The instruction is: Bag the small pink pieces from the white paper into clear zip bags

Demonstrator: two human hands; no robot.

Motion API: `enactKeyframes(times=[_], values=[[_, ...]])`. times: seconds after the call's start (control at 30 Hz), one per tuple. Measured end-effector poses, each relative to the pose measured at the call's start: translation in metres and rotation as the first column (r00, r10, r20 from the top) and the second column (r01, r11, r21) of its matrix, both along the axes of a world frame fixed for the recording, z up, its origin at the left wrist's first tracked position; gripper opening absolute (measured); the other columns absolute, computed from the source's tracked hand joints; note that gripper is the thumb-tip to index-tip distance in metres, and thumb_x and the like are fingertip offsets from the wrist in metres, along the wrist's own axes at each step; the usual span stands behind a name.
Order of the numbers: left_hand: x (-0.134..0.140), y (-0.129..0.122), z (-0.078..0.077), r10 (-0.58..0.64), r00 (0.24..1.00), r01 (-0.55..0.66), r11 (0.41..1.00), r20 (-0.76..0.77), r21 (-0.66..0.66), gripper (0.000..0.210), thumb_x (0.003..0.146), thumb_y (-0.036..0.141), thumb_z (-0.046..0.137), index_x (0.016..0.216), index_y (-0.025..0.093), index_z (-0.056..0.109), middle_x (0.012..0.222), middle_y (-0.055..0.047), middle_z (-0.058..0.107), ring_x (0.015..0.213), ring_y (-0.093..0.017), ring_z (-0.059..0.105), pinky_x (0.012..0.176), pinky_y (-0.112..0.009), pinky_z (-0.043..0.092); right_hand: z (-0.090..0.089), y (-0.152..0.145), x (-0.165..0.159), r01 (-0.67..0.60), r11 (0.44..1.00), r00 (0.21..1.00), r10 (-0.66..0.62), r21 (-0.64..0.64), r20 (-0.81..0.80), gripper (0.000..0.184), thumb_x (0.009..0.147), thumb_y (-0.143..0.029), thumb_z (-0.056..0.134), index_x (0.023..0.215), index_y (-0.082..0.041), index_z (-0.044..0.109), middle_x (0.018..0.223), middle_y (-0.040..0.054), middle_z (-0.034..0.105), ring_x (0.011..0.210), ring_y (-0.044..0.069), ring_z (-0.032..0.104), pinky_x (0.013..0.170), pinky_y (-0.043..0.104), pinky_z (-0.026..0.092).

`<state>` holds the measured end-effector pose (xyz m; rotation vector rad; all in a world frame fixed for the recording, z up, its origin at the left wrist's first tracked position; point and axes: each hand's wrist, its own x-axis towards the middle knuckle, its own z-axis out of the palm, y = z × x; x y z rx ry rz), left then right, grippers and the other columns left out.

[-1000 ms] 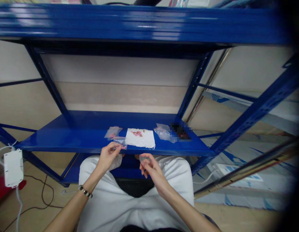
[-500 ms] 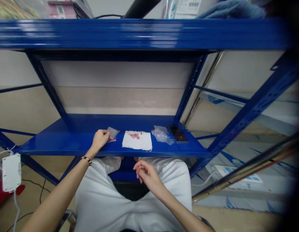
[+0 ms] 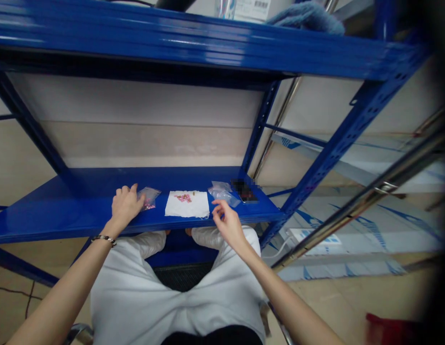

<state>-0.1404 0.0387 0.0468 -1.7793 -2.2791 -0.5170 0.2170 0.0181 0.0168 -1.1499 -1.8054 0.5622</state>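
Observation:
My left hand (image 3: 126, 206) lies over the blue shelf with its fingers spread and nothing held. Right beside its fingertips is a small clear zip bag (image 3: 153, 194) with pink beads at its bottom. A white cloth (image 3: 179, 210) is spread in the middle, and a small pile of pink and gold beads (image 3: 184, 197) rests on it. My right hand (image 3: 228, 224) hovers at the shelf's front edge near the cloth's right corner. Its fingers are loosely bent and apart, with nothing visible in them. Just beyond it sits a crumpled clear plastic bag (image 3: 222, 191).
A dark flat object (image 3: 246, 192), partly pixelated, lies at the right end of the blue shelf (image 3: 100, 184). An upper blue beam (image 3: 172, 45) crosses overhead, with a blue towel (image 3: 308, 18) above it. Slotted uprights and a metal pole (image 3: 326, 225) stand at the right.
My left hand has let go of the zip bag and spread its fingers. My right hand has risen from over my lap to the shelf's edge. The view has swung to the right.

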Motion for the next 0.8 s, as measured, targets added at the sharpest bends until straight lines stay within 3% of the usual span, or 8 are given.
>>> enactKeyframes(times=[0.13,0.2,0.27,0.37,0.47,0.63,0.8], values=[[0.018,-0.033,0.006,-0.128,0.991,0.117,0.970,0.036,0.214,0.053,0.090,0.037,0.045,0.138,0.014,0.050,0.131,-0.020,0.053,0.132,-0.038,0.041,0.100,-0.049,0.041,0.008,0.038,0.051,0.159,0.983,0.920,-0.180,0.088,0.349,0.057,0.080,-0.007,0.054,0.135,-0.020,0.047,0.110,0.0085,0.066,0.094,0.021,0.061,0.083,0.031,0.046],[0.039,-0.059,0.004,-0.250,0.965,0.211,0.919,0.079,0.332,0.043,0.091,0.031,0.044,0.132,0.019,0.052,0.132,-0.015,0.055,0.137,-0.034,0.037,0.106,-0.049,0.038,0.006,0.046,0.065,0.171,0.981,0.851,-0.194,0.091,0.488,0.053,0.080,-0.006,0.056,0.131,-0.020,0.051,0.110,0.0093,0.067,0.100,0.022,0.060,0.084,0.030,0.045],[0.066,-0.087,-0.003,-0.394,0.910,0.317,0.863,0.129,0.393,0.041,0.091,0.026,0.045,0.131,0.021,0.050,0.134,-0.012,0.054,0.136,-0.031,0.040,0.108,-0.047,0.037,0.003,0.050,0.068,0.175,0.979,0.790,-0.204,0.107,0.578,0.037,0.085,-0.007,0.054,0.119,-0.019,0.060,0.107,0.0093,0.068,0.099,0.021,0.061,0.082,0.028,0.044],[0.100,-0.119,-0.023,-0.560,0.808,0.460,0.793,0.183,0.398,0.046,0.091,0.018,0.043,0.137,0.022,0.044,0.135,-0.013,0.054,0.137,-0.029,0.041,0.110,-0.048,0.036,0.002,0.051,0.059,0.182,0.976,0.741,-0.217,0.121,0.636,0.025,0.089,-0.007,0.049,0.105,-0.018,0.065,0.102,0.0089,0.068,0.090,0.019,0.064,0.078,0.026,0.043],[0.116,-0.132,-0.045,-0.692,0.690,0.629,0.718,0.212,0.297,0.055,0.088,0.013,0.043,0.142,0.022,0.041,0.132,-0.012,0.057,0.136,-0.029,0.041,0.111,-0.049,0.034,0.004,0.052,0.049,0.191,0.971,0.714,-0.236,0.140,0.659,0.026,0.089,-0.010,0.053,0.111,-0.018,0.064,0.104,0.0094,0.067,0.090,0.020,0.064,0.077,0.026,0.044],[0.111,-0.131,-0.071,-0.719,0.615,0.701,0.687,0.323,0.194,0.056,0.087,0.010,0.042,0.142,0.020,0.041,0.129,-0.013,0.057,0.129,-0.028,0.047,0.108,-0.049,0.038,0.002,0.059,0.046,0.240,0.942,0.619,-0.334,0.234,0.711,0.033,0.091,-0.020,0.057,0.124,-0.016,0.061,0.110,0.0161,0.065,0.106,0.028,0.060,0.081,0.032,0.045],[0.110,-0.130,-0.073,-0.726,0.580,0.719,0.670,0.371,0.187,0.055,0.087,0.009,0.042,0.141,0.020,0.043,0.119,-0.012,0.060,0.123,-0.027,0.050,0.106,-0.047,0.040,-0.001,0.069,0.048,0.228,0.947,0.588,-0.320,0.227,0.743,0.026,0.090,-0.016,0.054,0.112,-0.017,0.069,0.104,0.0146,0.072,0.096,0.027,0.066,0.082,0.034,0.045]])
